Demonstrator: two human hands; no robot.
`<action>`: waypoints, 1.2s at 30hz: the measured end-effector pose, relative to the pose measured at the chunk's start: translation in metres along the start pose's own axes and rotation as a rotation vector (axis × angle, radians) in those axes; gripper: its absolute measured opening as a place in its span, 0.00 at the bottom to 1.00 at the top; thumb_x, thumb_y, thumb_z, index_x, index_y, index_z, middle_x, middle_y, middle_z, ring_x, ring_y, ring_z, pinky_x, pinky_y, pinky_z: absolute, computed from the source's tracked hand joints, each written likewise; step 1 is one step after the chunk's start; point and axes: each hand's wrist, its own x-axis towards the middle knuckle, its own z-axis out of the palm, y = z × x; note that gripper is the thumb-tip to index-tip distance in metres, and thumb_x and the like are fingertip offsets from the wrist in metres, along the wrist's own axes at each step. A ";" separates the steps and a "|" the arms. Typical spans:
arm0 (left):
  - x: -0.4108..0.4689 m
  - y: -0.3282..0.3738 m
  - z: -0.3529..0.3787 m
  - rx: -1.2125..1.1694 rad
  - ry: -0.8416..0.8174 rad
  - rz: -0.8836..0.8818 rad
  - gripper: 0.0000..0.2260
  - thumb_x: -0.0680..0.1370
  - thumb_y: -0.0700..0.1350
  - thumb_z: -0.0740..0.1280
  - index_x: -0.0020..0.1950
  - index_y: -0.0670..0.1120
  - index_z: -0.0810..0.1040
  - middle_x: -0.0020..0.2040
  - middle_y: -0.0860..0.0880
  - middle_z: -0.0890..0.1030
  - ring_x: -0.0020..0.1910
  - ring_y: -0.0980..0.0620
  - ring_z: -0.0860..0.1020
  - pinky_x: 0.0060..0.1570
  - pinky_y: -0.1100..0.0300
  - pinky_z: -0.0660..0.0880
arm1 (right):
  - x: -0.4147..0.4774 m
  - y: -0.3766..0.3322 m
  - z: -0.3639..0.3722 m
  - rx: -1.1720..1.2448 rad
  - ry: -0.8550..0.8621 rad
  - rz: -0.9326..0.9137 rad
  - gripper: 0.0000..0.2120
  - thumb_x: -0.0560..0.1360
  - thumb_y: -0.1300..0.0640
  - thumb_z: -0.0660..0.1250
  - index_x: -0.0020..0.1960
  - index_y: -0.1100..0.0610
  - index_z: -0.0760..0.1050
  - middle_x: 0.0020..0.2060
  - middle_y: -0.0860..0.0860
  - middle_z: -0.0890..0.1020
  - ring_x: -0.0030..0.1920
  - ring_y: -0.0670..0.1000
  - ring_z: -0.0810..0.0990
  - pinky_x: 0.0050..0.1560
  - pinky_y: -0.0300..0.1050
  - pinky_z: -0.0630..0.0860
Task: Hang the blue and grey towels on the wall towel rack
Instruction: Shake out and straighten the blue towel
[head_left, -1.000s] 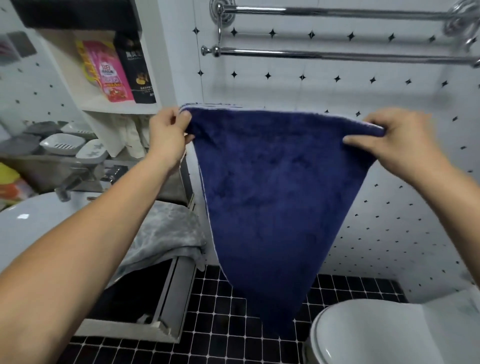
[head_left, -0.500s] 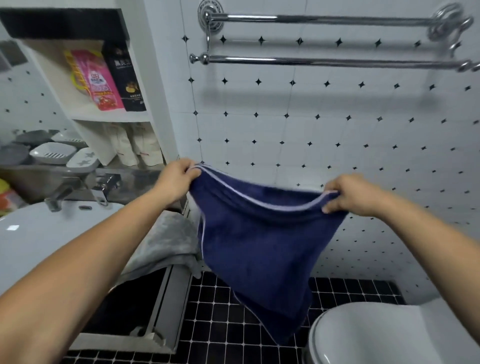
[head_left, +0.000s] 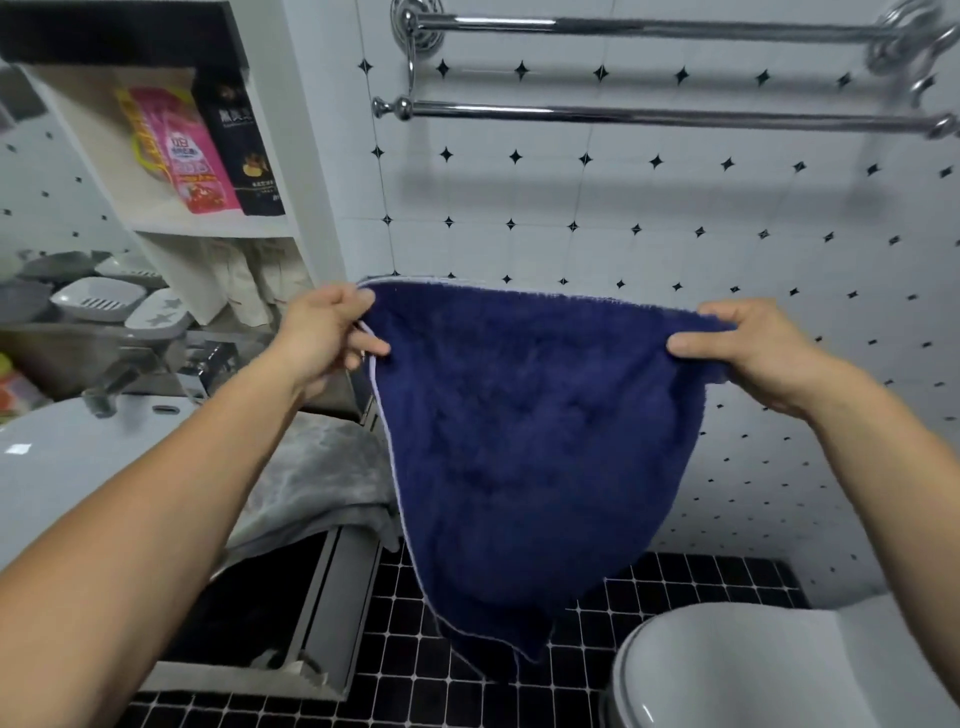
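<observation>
Head view: my 2 hands hold the blue towel (head_left: 519, 441) stretched between them by its top edge. My left hand (head_left: 322, 338) pinches one corner between thumb and curled fingers, my right hand (head_left: 748, 353) pinches the other corner the same way, and the cloth hangs to a point below them. The wall towel rack (head_left: 649, 117), with 2 chrome bars, is above my hands and apart from the towel, while the grey towel (head_left: 317, 478) lies crumpled under my left forearm, on the edge of the white surface (head_left: 78, 457).
</observation>
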 end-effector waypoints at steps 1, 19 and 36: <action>-0.003 -0.001 0.000 0.103 -0.085 -0.019 0.12 0.81 0.41 0.63 0.37 0.46 0.68 0.25 0.45 0.71 0.21 0.51 0.78 0.17 0.67 0.58 | 0.002 0.005 0.001 -0.132 -0.011 0.006 0.15 0.69 0.63 0.76 0.29 0.56 0.74 0.25 0.47 0.74 0.28 0.47 0.71 0.32 0.41 0.66; -0.009 -0.010 -0.006 0.122 -0.047 -0.055 0.11 0.81 0.37 0.62 0.39 0.44 0.69 0.38 0.42 0.75 0.28 0.51 0.83 0.25 0.62 0.78 | 0.000 0.001 0.021 -0.595 -0.044 -0.023 0.18 0.68 0.52 0.78 0.33 0.62 0.74 0.28 0.52 0.73 0.32 0.52 0.70 0.32 0.44 0.63; -0.012 0.005 0.006 -0.002 0.052 0.008 0.10 0.78 0.32 0.65 0.38 0.41 0.72 0.30 0.45 0.78 0.25 0.53 0.81 0.32 0.64 0.80 | -0.003 -0.004 -0.010 -0.456 -0.049 -0.123 0.07 0.68 0.57 0.79 0.37 0.49 0.81 0.33 0.50 0.83 0.36 0.51 0.78 0.42 0.48 0.74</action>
